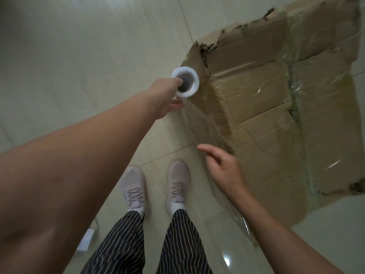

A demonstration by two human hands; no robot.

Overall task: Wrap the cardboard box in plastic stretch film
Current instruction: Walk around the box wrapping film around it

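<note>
Left hand (164, 97) grips film roll (193, 76) at core; right hand (225, 171) spread, empty, beside film-covered cardboard box (276, 119); contents hidden.

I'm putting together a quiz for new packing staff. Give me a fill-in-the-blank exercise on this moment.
1. The left hand grips the ___ of stretch film.
2. The right hand is open and holds ___.
3. The cardboard box stands on a pale ___ floor.
4. The trousers are dark with thin white ___.

Missing words: roll; nothing; tiled; stripes.
</note>
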